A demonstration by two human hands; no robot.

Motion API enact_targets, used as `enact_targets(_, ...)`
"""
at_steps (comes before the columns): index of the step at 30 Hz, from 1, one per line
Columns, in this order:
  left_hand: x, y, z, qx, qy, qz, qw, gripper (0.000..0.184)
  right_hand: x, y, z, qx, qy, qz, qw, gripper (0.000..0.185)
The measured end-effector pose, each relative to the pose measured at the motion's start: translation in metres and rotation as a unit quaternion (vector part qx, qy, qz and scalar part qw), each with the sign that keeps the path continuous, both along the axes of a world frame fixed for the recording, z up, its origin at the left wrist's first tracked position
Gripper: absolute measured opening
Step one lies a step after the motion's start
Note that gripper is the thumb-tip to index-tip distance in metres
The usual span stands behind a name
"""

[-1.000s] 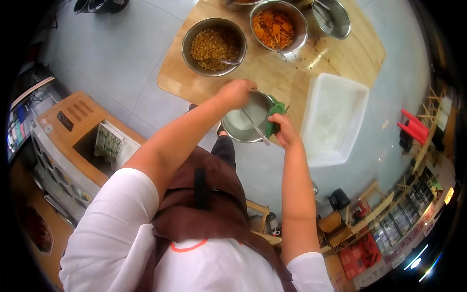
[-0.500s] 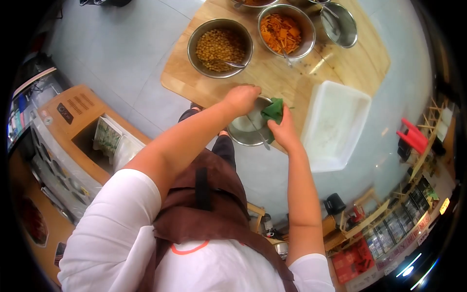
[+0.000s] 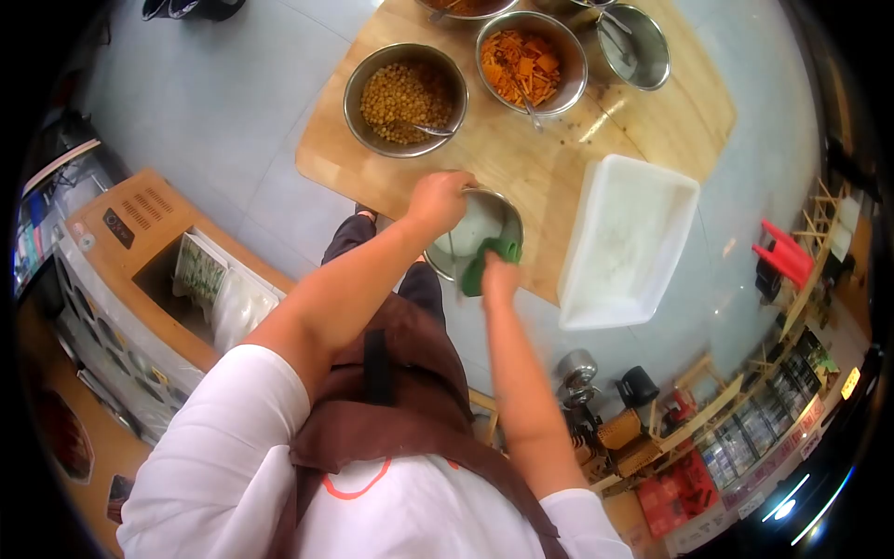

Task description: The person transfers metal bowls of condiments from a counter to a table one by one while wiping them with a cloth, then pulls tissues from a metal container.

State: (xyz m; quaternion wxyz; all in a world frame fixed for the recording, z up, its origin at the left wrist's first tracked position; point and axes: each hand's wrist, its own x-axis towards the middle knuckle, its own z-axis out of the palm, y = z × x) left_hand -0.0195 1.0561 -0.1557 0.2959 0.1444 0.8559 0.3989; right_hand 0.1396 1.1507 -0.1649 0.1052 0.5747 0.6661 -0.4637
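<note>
My left hand grips the far left rim of a round metal bowl, which sits at the table's near edge. Something pale or whitish shows in the bottom of the bowl, and a thin spoon handle leans inside it. Bunched in my right hand is a green cloth, pressed against the bowl's near right rim. That hand is slightly blurred, and its fingertips are partly hidden by the cloth.
On the wooden table stand a bowl of chickpea-like pieces, a bowl of orange pieces and a metal bowl with a spoon. A white plastic tub is at right. An orange-brown cabinet stands left.
My right hand has moved with the green cloth from the bowl's right side to its near rim. My left hand stays at the far left rim. The view has shifted slightly.
</note>
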Motion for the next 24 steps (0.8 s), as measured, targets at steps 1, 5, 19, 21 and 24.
enact_targets(1, 0.003, 0.0, 0.0, 0.001, 0.0, -0.003, 1.0, 0.027, -0.006, -0.022, 0.005, -0.019, 0.008, -0.137, 0.99, 0.027)
enact_targets(5, 0.025, -0.008, -0.001, 0.002, -0.068, 0.18, 0.981, 0.025, -0.024, -0.055, 0.014, -0.028, 0.028, -0.392, 0.919, 0.024)
enact_targets(19, -0.01, 0.014, 0.008, -0.005, -0.101, -0.157, 0.982, 0.033, -0.058, 0.042, 0.025, 0.126, -0.033, 0.343, 0.93, 0.023)
enact_targets(21, -0.007, 0.008, 0.011, 0.019, -0.138, -0.073, 0.988, 0.03, -0.031, 0.032, 0.013, 0.094, -0.051, 0.173, 0.979, 0.025)
enact_targets(24, 0.015, -0.002, 0.003, 0.083, -0.148, 0.082, 0.982, 0.027, 0.001, 0.002, 0.008, 0.068, -0.082, 0.048, 0.993, 0.027)
